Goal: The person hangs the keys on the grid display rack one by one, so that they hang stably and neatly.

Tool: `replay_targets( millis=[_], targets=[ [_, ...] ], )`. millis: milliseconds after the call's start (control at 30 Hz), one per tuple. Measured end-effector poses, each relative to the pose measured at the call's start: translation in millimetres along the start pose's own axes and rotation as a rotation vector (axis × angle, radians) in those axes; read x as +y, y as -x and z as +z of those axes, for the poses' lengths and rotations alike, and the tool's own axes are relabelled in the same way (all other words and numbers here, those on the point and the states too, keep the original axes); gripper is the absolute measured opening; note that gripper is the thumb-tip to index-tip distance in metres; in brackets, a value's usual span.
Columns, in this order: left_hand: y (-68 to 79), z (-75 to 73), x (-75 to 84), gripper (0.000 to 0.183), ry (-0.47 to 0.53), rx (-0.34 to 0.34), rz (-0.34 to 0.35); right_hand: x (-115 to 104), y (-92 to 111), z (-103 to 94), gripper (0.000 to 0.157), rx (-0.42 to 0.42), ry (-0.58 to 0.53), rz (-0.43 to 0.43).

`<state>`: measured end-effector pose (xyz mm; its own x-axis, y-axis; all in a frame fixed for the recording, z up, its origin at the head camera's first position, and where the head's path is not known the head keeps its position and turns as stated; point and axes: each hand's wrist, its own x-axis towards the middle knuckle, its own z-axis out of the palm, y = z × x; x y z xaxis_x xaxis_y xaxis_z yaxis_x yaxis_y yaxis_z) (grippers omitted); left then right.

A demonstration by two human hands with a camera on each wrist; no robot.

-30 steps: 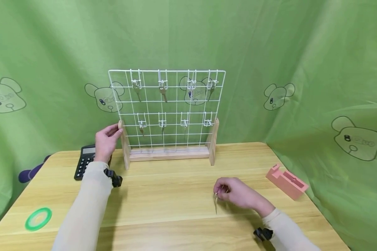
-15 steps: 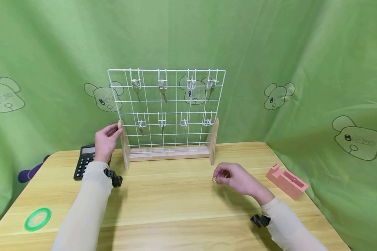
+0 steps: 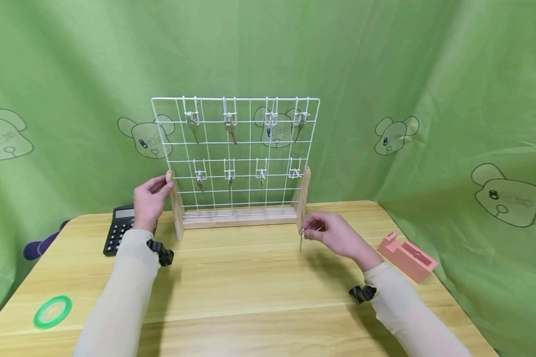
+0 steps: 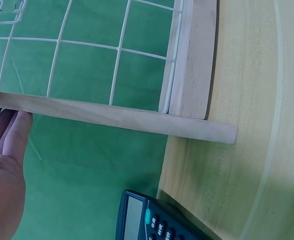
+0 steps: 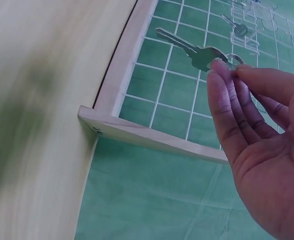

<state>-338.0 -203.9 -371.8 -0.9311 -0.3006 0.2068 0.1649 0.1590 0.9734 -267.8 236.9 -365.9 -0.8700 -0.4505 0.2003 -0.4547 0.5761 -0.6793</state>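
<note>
A white wire grid rack (image 3: 250, 160) stands upright on a wooden base, with keys hanging from several of its hooks. My left hand (image 3: 149, 202) holds the top of the rack's left wooden post (image 4: 107, 115) between thumb and fingers. Between the thumb and fingertips of my right hand (image 3: 336, 234), a metal key (image 5: 203, 56) is pinched by its small ring (image 5: 235, 58). The key dangles in front of the foot of the right wooden post (image 3: 302, 198), below the lower right hook (image 3: 295, 173). Part of the ring is hidden by the fingertips.
A black calculator (image 3: 114, 234) lies behind the left forearm. Toward the front left is a green ring-shaped roll (image 3: 52, 312). A pink tape dispenser (image 3: 407, 257) sits at the table's right edge. Green curtains (image 3: 362, 59) hang behind and beside the wooden table (image 3: 232, 287).
My right hand has moved away from me and slightly left with the key, from over the mid-table toward the rack's right post. The left hand keeps its hold on the left post.
</note>
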Motion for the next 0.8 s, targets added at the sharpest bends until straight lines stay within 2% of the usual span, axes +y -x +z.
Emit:
replay_targets(
  millis=[167,567,800],
  targets=[
    [0.4,-0.9,0.8,0.041,0.008,0.019,-0.006,-1.7,-9.3,-6.6,0.011,0.032,-0.002,0.010],
    [-0.4,0.4,1.6,0.041,0.024,0.006,-0.028,-2.8,-21.8,-16.1,0.013,0.114,-0.042,0.045],
    [0.0,1.2,1.5,0.041,0.012,0.002,-0.021,-10.6,-33.5,-22.7,0.015,0.187,-0.040,0.050]
  ],
)
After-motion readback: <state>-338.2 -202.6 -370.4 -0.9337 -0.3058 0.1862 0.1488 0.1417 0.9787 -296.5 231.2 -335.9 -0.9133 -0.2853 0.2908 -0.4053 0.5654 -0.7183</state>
